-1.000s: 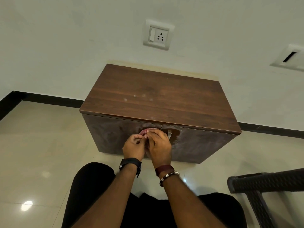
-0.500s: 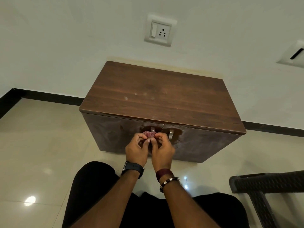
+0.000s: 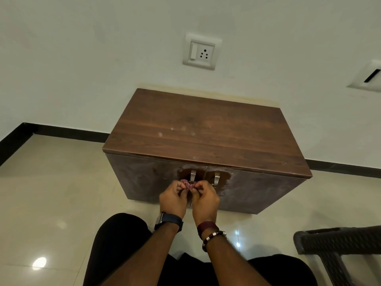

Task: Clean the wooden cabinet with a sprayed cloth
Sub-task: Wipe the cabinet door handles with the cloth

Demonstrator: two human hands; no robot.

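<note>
My left hand (image 3: 172, 200) and right hand (image 3: 204, 200) now pinch the bunched cloth (image 3: 188, 184) lower, off the cabinet (image 3: 206, 131) doors, handles (image 3: 193, 175) uncovered at 12 o'clock.

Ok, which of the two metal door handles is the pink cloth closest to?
The left door handle: the bunched pink cloth, pinched by both hands, sits right below it. The right door handle stands apart, beyond the door seam.

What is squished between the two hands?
A small pink cloth, pinched by the left hand and right hand before the cabinet, in the head view.
</note>
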